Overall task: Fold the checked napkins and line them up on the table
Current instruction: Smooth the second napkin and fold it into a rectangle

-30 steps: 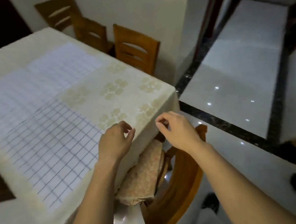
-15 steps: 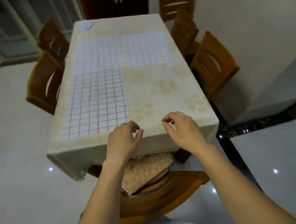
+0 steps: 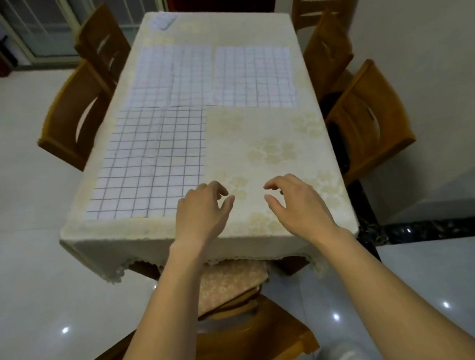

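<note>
Three white checked napkins lie spread flat on the cream tablecloth. The nearest napkin (image 3: 153, 161) has dark grid lines and covers the near left of the table. Behind it lie a paler far left napkin (image 3: 171, 76) and a far right napkin (image 3: 252, 76). A small folded napkin (image 3: 162, 21) sits at the table's far left corner. My left hand (image 3: 204, 212) hovers at the near napkin's right bottom corner, fingers loosely curled, holding nothing. My right hand (image 3: 293, 203) hovers over bare tablecloth, fingers loosely curled and empty.
The table (image 3: 271, 153) has its near edge right under my wrists. Wooden chairs stand on the left (image 3: 76, 117), on the right (image 3: 370, 120) and at the far end. A chair with a patterned cushion (image 3: 228, 282) is tucked in below me.
The view has swung left and now faces straight down the table. Both hands have moved forward over the near edge and their fingers have loosened slightly.
</note>
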Demonstrator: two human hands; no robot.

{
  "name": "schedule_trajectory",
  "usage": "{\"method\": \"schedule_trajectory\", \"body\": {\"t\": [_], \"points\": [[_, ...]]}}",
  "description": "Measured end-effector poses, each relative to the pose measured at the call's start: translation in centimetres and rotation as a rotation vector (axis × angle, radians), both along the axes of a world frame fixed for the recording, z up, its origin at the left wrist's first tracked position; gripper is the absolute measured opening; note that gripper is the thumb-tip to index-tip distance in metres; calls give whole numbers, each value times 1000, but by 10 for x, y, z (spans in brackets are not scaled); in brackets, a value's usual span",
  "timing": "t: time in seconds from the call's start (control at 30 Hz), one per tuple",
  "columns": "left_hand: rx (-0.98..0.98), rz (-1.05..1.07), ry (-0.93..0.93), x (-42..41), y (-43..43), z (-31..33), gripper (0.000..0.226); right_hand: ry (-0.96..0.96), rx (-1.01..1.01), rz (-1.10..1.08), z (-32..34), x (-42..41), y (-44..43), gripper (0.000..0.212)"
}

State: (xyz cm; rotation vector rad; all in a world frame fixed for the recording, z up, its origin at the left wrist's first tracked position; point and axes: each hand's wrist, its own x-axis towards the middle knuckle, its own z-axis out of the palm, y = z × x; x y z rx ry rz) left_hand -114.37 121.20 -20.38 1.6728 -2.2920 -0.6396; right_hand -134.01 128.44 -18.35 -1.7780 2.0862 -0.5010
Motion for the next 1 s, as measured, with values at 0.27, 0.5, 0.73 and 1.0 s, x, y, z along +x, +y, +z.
{"method": "schedule_trajectory", "body": {"t": [0.27, 0.5, 0.73, 1.0], "points": [[109, 285, -79, 20, 32, -24, 28, -79, 68, 326, -36, -3, -62, 29], [101, 593, -68, -40, 74, -14, 27, -162, 42, 606, -32, -36, -85, 30], [38, 636, -38, -103, 59, 14, 36, -127, 13, 654, -18, -101, -110, 34], [65, 751, 14, -88, 54, -4, 42, -82, -49, 732, -35, -89, -132, 37]]}}
